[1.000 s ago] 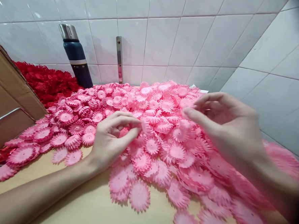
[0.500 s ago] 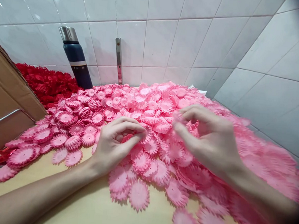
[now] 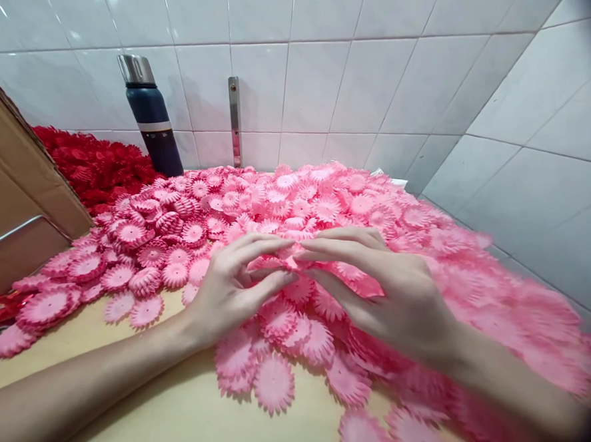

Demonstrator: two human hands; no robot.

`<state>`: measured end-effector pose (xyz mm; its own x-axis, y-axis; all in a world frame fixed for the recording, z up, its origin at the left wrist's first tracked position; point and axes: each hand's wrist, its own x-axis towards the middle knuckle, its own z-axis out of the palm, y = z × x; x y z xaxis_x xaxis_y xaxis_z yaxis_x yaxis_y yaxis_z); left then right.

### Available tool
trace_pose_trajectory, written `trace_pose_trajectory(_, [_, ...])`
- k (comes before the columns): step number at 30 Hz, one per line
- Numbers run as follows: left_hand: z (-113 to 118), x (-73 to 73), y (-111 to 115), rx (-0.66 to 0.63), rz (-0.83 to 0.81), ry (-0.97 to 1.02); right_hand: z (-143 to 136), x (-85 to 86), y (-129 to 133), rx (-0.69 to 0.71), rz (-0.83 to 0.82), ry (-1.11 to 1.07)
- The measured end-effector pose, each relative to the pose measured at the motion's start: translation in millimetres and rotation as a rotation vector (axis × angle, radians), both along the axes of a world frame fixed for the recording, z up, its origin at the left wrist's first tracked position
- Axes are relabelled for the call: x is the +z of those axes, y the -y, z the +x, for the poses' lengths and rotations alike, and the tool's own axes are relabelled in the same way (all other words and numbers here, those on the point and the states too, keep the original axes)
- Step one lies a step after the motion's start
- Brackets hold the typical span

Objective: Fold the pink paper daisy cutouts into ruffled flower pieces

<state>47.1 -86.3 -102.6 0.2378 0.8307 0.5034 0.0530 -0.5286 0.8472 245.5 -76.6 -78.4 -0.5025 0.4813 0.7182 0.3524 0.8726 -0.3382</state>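
Many pink scalloped discs (image 3: pixel 274 384) lie heaped over the table, some stacked and some single. Over the middle of the heap, my left hand (image 3: pixel 239 281) has its thumb and fingers closed on a small pink piece (image 3: pixel 293 255). My right hand (image 3: pixel 388 293) is just right of it, its fingertips at the same piece. The right fingers are stretched out, with the thumb below and apart from them. The piece's outline is partly hidden by the fingertips.
A dark blue bottle (image 3: pixel 156 122) with a steel cap stands at the back left beside a red heap (image 3: pixel 96 165). At the left is a cardboard box (image 3: pixel 16 197). A metal strip (image 3: pixel 234 120) is on the tiled wall. Red packaging (image 3: pixel 2 306) lies at the left edge.
My right hand has moved left to meet my left hand, and its fingers have straightened. The pink piece that was between its fingertips is no longer seen apart. The left hand has shifted slightly right.
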Motion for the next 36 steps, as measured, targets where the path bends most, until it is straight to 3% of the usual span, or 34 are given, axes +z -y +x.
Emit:
trace_pose_trajectory(6, [2.5, -0.9, 0.2, 0.038, -0.034, 0.093, -0.4, -0.9, 3.7, -0.076, -0.205, -0.157])
trace_pose_trajectory(14, [1.1, 0.8, 4.5, 0.073, 0.115, 0.040, -4.1, 1.4, 8.5, -0.002, -0.520, -0.263])
trace_pose_trajectory(25, [-2.3, 5.0, 2.0, 0.134, 0.366, -0.219, -5.3, -0.3, 6.6, 0.004, -0.510, -0.266])
trace_pose_trajectory(36, [-3.4, 1.5, -1.1, 0.126, 0.460, -0.239, -3.3, -2.6, 7.2, -0.007, -0.504, -0.246])
